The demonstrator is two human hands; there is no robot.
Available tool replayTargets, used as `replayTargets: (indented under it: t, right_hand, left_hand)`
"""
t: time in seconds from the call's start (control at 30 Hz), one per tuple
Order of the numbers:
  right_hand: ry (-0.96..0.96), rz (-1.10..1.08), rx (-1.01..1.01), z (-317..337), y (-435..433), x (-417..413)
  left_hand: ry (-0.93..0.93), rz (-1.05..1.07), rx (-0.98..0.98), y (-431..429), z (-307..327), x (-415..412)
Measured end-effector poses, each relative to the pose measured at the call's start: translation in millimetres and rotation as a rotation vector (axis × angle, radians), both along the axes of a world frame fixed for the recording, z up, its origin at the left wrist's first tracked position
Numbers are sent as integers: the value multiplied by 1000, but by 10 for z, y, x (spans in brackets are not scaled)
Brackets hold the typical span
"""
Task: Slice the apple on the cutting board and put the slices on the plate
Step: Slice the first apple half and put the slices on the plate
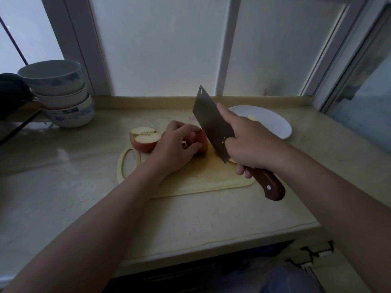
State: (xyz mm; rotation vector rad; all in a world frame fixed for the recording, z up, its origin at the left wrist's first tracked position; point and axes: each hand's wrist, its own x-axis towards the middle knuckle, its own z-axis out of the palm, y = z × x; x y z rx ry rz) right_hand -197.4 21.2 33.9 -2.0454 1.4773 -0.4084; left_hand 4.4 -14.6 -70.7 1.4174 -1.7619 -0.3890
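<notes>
Countertop (190, 218): two apple halves (145, 139), one cleaver (211, 121), one plate (275, 123), one board (201, 178).

Halved red apple (145, 139) on cutting board (201, 179); white plate (274, 121) nearby.

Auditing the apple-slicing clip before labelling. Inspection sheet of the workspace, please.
surface: beige countertop, cutting board lying on it.
job's things: apple piece on the board; apple half, cut face up, at the board's far-left edge; cleaver at the apple piece's right side; plate right of the board, pale slice on it.
clutter: stacked bowls far left.
grips: left hand holds the apple piece; right hand grips the cleaver handle, forefinger along the blade.
cables: nothing seen.
surroundings: window behind the counter; dark object at left edge, unclear.
</notes>
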Motion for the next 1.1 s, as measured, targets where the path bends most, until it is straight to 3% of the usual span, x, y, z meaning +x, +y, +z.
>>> replayTargets:
  t: [1.1]
  right_hand:
    - [59, 10, 14, 86, 245, -96]
  left_hand:
    - [-26, 5, 49, 45, 74, -23]
